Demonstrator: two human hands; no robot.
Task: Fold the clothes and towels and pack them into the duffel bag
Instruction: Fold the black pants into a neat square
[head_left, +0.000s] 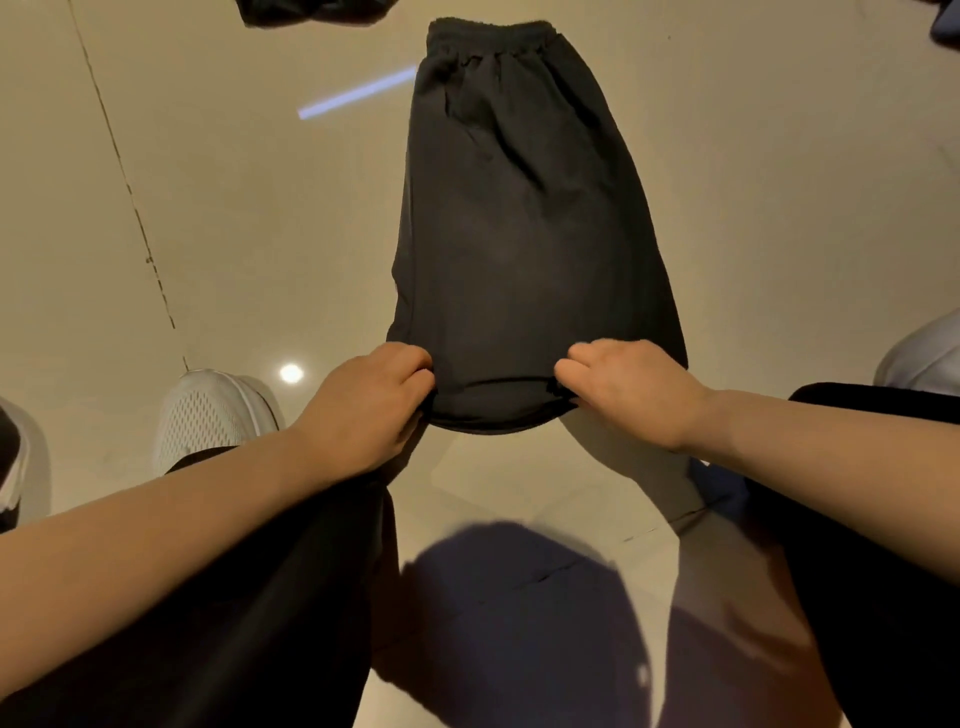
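A pair of black shorts (524, 228), folded in half lengthwise, is lying flat on a glossy beige tiled floor (234, 208), with the elastic waistband at the far end and the leg hem at the near end, closest to the person. The person is looking down from above while both bare forearms are reaching forward. The left hand (371, 402) is pinching the near left corner of the hem with curled fingers, and the right hand (631, 387) is pinching the near right corner the same way, so the hem is sagging slightly between them. The person's legs, in dark trousers, are framing the lower part of the view, and a white mesh shoe (213, 415) is sitting on the floor just left of the left hand. A dark piece of fabric (306, 10) is lying at the top edge, beyond the waistband. Ceiling lights are reflecting off the floor.
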